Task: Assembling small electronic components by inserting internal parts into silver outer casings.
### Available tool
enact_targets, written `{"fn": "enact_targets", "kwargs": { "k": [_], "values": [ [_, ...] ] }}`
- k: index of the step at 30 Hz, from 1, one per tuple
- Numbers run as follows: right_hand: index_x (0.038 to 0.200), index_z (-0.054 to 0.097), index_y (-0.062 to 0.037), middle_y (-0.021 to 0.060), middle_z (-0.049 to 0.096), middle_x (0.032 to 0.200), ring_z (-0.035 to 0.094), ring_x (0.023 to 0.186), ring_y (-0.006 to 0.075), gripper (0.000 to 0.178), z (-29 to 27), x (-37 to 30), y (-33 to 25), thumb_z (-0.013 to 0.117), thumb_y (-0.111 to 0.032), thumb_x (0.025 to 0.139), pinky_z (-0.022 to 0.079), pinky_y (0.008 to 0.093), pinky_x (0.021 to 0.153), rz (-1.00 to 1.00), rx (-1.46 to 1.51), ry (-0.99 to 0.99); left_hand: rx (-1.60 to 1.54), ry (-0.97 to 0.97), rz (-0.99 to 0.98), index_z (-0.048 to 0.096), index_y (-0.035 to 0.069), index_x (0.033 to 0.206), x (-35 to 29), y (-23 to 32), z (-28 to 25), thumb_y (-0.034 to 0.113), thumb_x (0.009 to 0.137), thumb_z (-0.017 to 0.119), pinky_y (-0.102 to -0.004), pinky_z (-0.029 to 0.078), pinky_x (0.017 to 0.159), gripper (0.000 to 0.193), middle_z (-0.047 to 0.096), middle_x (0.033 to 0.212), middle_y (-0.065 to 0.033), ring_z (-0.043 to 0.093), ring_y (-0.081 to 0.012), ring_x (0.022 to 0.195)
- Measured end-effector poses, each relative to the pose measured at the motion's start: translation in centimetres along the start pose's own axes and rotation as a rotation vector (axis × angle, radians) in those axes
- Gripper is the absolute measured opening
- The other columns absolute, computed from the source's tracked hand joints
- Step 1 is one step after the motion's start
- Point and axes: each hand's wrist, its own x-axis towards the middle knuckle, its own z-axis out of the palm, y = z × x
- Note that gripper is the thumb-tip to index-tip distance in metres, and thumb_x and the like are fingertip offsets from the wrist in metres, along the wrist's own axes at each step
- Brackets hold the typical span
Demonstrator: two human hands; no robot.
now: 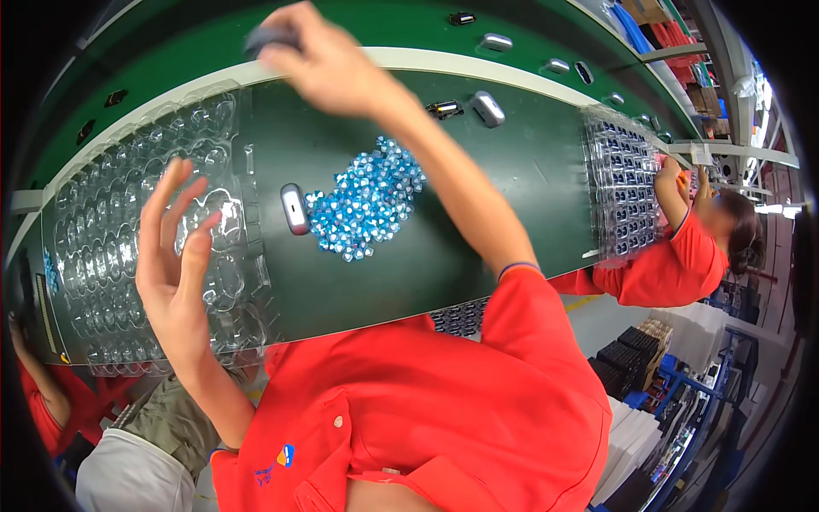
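My right hand (328, 68) is stretched out over the far green belt. Its fingers are closed on a dark rounded case (271, 39), slightly blurred. My left hand (177, 264) is raised with fingers apart and holds nothing. Beneath and beside it is a clear plastic blister tray (223, 282) with rounded pockets. Between my arms, a grey earbud charging case (294, 209) with a small port lies on the dark green table (341, 294). It sits against the left edge of a pile of small shiny blue pieces (367, 200).
Right of my forearm lie another grey case (488, 109) and a black part (444, 109). Several cases (496, 42) and black parts are on the belt (384, 21) beyond a white rail (444, 61). A filled tray stack (627, 188) stands near a co-worker (674, 256) at right.
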Motion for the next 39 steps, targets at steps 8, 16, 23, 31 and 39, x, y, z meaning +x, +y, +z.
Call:
{"fn": "enact_targets", "kwargs": {
  "k": [8, 16, 23, 31, 39],
  "values": [
    [0.121, 0.062, -0.0065, 0.0205, 0.062, 0.116, 0.057, 0.110, 0.0403, 0.032, -7.1, 3.5, 11.9, 0.061, -0.024, 0.094, 0.048, 0.0466, 0.094, -0.054, -0.684, -0.099, 0.135, -0.009, -0.106, 0.061, -0.003, 0.127, -2.3, -1.0, -2.7, 0.002, 0.096, 0.054, -0.0339, 0.050, 0.095, 0.033, 0.060, 0.122, -0.0147, 0.059, -0.0218, 0.115],
    [0.116, 0.065, -0.0047, 0.0179, 0.067, 0.108, 0.064, 0.101, 0.0315, 0.033, -21.5, -0.4, 15.0, 0.063, -0.028, 0.094, 0.052, 0.0396, 0.089, 0.544, -1.396, 0.040, 0.232, -0.001, -0.135, 0.065, -0.004, 0.120, -4.3, -1.1, -4.4, 0.002, 0.096, 0.056, -0.0264, 0.049, 0.082, 0.027, 0.066, 0.105, -0.0109, 0.063, -0.0172, 0.095],
    [0.116, 0.063, -0.0051, 0.0148, 0.066, 0.103, 0.065, 0.092, 0.0316, 0.036, -10.6, -5.5, 0.8, 0.074, -0.023, 0.087, 0.051, 0.0381, 0.080, 0.252, -0.682, -0.197, 0.359, 0.505, -0.176, 0.062, -0.002, 0.121, -12.9, -3.7, -8.2, 0.010, 0.098, 0.058, -0.0236, 0.045, 0.070, 0.026, 0.062, 0.092, -0.0054, 0.057, -0.0117, 0.079],
    [0.120, 0.063, -0.0025, 0.0169, 0.068, 0.105, 0.066, 0.097, 0.0307, 0.039, -2.7, -5.7, -3.5, 0.072, -0.027, 0.090, 0.051, 0.0388, 0.087, -0.012, -0.766, -0.259, -0.107, 1.186, -0.460, 0.041, 0.007, 0.140, -14.9, -8.7, -10.8, 0.041, 0.093, 0.068, -0.0272, 0.043, 0.071, 0.064, 0.054, 0.107, -0.0007, 0.048, -0.0103, 0.082],
    [0.141, 0.031, 0.0088, 0.0202, 0.070, 0.078, 0.070, 0.071, 0.0361, 0.078, 10.4, -2.6, -2.8, 0.071, -0.031, 0.087, 0.055, 0.0424, 0.071, 0.215, -0.531, -0.193, -0.076, 1.080, -0.242, 0.033, 0.002, 0.141, -16.0, -11.7, -11.6, 0.009, 0.094, 0.063, -0.0300, 0.047, 0.085, 0.056, 0.049, 0.120, -0.0088, 0.055, -0.0181, 0.100]
  ]
}}
